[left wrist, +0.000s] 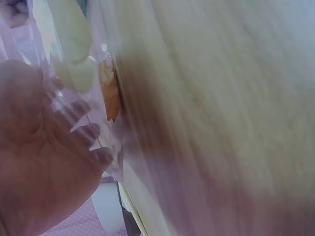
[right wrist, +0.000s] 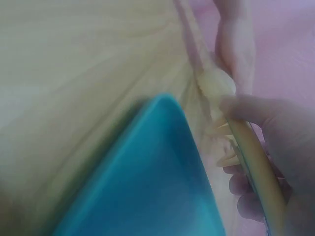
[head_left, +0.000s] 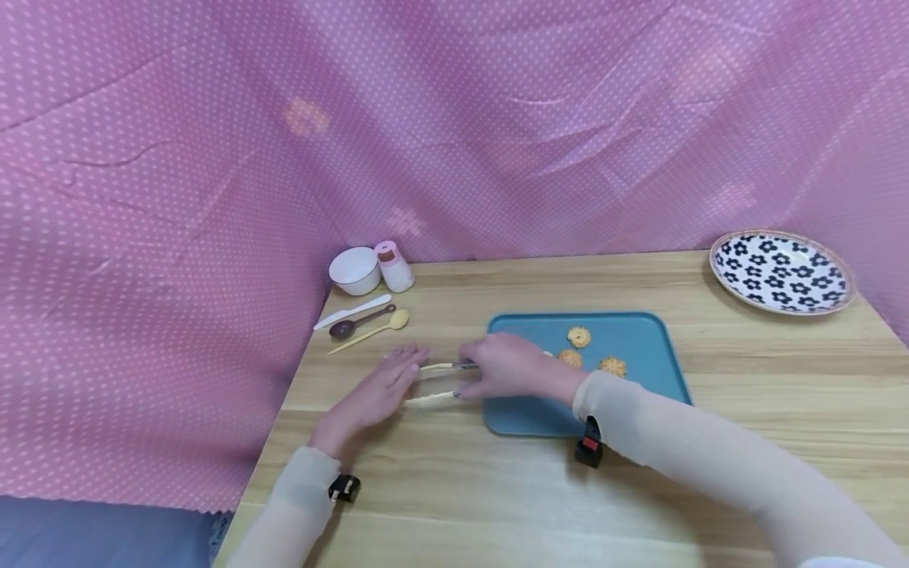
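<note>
My right hand (head_left: pixel 517 366) grips a pair of tongs (right wrist: pixel 263 179), whose pale yellow tips point left, spread apart, past the left edge of a blue tray (head_left: pixel 529 426). My left hand (head_left: pixel 365 404) is cupped at the side of a clear plastic container (left wrist: pixel 66 101); its fingers show through the plastic in the left wrist view. An orange-brown cookie (left wrist: pixel 110 93) lies low in the container, close to the tong tips. On the tray are several cookies (head_left: pixel 612 366), one partly hidden by my right arm. The container's outline is hard to see from the head.
Back left stand a white bowl (head_left: pixel 355 272) and a pink-capped bottle (head_left: pixel 395 268). Before them lie a white knife (head_left: pixel 351 312), a brown spoon (head_left: pixel 343 330) and a yellow spoon (head_left: pixel 399 319). A flower-patterned plate (head_left: pixel 781 274) sits back right. Pink dotted cloth (head_left: pixel 497 142) hangs behind the table.
</note>
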Demonstrator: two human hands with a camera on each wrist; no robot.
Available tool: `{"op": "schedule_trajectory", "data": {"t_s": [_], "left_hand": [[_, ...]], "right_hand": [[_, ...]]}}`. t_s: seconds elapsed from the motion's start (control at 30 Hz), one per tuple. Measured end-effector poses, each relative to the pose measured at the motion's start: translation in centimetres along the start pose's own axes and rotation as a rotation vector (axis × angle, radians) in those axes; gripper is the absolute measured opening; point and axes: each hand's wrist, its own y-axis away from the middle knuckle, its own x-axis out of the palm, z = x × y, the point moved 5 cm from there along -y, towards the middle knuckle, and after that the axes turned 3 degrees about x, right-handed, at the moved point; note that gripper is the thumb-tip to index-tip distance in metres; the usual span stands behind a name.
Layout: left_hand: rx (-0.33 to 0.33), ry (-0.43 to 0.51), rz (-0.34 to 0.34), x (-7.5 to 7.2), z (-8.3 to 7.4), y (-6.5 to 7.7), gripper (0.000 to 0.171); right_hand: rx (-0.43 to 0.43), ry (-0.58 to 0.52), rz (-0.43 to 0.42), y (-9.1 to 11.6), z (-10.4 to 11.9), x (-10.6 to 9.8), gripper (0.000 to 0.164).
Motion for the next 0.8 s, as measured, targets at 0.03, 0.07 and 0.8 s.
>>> {"op": "schedule_trajectory", "data": {"t_s": [0.03,0.07,0.8], "left_hand": [[-0.004,0.008,0.006,0.0,0.0,0.1,0.059],[-0.011,0.016,0.013,0.1,0.0,0.1,0.059],[-0.043,0.04,0.056,0.0,-0.4,0.2,0.055]], "right_hand": [[0.004,-0.007,0.006,-0.2,0.3,0.2,0.048],[0.009,-0.012,0.01,-0.3,0.5,0.4,0.049],[-0.078,0.008,-0.056,-1.2,1.7,2.3,0.044]]}}
